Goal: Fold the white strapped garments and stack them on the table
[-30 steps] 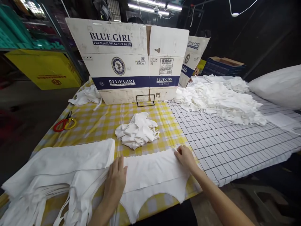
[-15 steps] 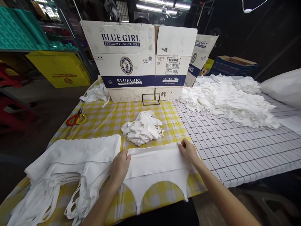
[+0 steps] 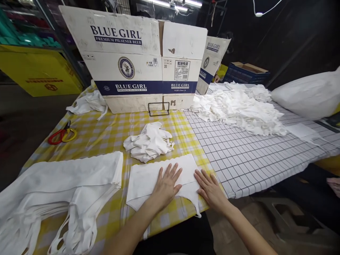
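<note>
A white camisole top [image 3: 143,179] lies flat on the yellow checked tablecloth [image 3: 106,138], its scalloped edge away from me and its straps toward me. My left hand [image 3: 167,182] rests spread on the middle of the fabric. At the garment's right edge my right hand [image 3: 209,186] lies flat, fingers stretched out, partly on the cloth. To the left is a thick stack of similar white tops [image 3: 66,177], with straps hanging toward me. Just beyond the flat top sits a crumpled white garment pile [image 3: 150,141].
A BLUE GIRL carton [image 3: 127,71] stands upright behind a black wire stand [image 3: 158,109]. Red-and-yellow-handled scissors [image 3: 62,134] lie at left. A large heap of white garments [image 3: 236,106] covers part of the grid-patterned cloth [image 3: 225,152]. A white sack [image 3: 308,94] is at far right.
Both hands have let go of the top's upper corners and now lie flat on it. My left hand has moved right, onto the middle of the fabric. The camera view has shifted.
</note>
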A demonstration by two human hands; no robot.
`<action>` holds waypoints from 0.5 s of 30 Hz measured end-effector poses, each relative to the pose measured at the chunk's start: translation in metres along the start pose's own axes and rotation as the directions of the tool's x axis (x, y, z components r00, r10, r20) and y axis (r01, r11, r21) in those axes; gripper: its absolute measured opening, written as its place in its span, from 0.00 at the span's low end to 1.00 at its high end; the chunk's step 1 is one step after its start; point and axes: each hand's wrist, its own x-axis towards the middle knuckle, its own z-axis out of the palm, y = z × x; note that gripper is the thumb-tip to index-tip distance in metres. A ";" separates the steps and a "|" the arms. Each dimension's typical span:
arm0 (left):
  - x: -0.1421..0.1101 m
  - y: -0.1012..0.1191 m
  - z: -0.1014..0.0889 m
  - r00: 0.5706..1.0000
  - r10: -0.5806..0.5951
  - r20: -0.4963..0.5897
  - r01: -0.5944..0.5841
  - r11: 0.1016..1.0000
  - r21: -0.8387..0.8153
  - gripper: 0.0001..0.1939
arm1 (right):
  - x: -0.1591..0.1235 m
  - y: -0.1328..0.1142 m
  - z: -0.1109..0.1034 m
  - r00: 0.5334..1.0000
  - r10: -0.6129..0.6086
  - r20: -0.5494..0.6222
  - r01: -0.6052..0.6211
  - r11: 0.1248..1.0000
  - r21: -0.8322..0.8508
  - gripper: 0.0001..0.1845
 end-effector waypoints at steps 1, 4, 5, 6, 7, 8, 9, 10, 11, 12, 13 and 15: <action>0.000 0.003 0.004 1.000 0.016 0.005 -0.016 1.000 -0.001 0.28 | -0.009 0.002 0.000 1.000 0.013 0.000 -0.013 1.000 0.000 0.28; -0.002 0.005 0.011 1.000 0.026 0.017 -0.026 1.000 0.007 0.27 | -0.039 0.001 -0.004 0.980 0.166 -0.112 -0.155 0.982 0.105 0.22; -0.002 0.005 0.011 1.000 0.022 0.019 -0.022 1.000 0.008 0.27 | -0.051 -0.004 -0.005 0.962 0.233 -0.145 -0.206 0.962 0.179 0.19; -0.002 0.006 0.010 1.000 0.018 0.019 -0.018 1.000 0.006 0.27 | -0.063 -0.011 -0.004 0.939 0.306 -0.157 -0.260 0.930 0.260 0.16; -0.002 0.008 0.007 1.000 0.014 0.017 -0.014 1.000 -0.001 0.27 | -0.075 -0.020 -0.001 0.914 0.382 -0.137 -0.319 0.884 0.341 0.14; -0.002 0.011 0.005 1.000 0.016 0.013 -0.016 1.000 -0.010 0.27 | -0.085 -0.031 0.003 0.890 0.450 -0.078 -0.381 0.825 0.417 0.14; -0.002 0.015 0.002 1.000 0.026 0.010 -0.025 0.999 -0.022 0.27 | -0.093 -0.041 0.009 0.863 0.505 0.005 -0.443 0.751 0.490 0.15; -0.002 0.020 0.000 0.999 0.045 0.007 -0.045 0.998 -0.036 0.27 | -0.098 -0.051 0.016 0.837 0.538 0.099 -0.490 0.658 0.571 0.15; -0.003 0.026 -0.001 0.997 0.072 0.008 -0.071 0.996 -0.051 0.27 | -0.100 -0.060 0.023 0.814 0.551 0.183 -0.518 0.548 0.657 0.14; -0.004 0.031 -0.002 0.995 0.100 0.013 -0.099 0.993 -0.066 0.27 | -0.099 -0.068 0.029 0.801 0.544 0.250 -0.518 0.421 0.745 0.13; -0.005 0.036 -0.001 0.992 0.126 0.021 -0.124 0.989 -0.080 0.27 | -0.095 -0.074 0.034 0.797 0.526 0.297 -0.492 0.280 0.824 0.14; -0.008 0.043 0.003 0.986 0.161 0.042 -0.156 0.983 -0.101 0.26 | -0.085 -0.084 0.037 0.795 0.486 0.362 -0.409 -0.010 0.912 0.20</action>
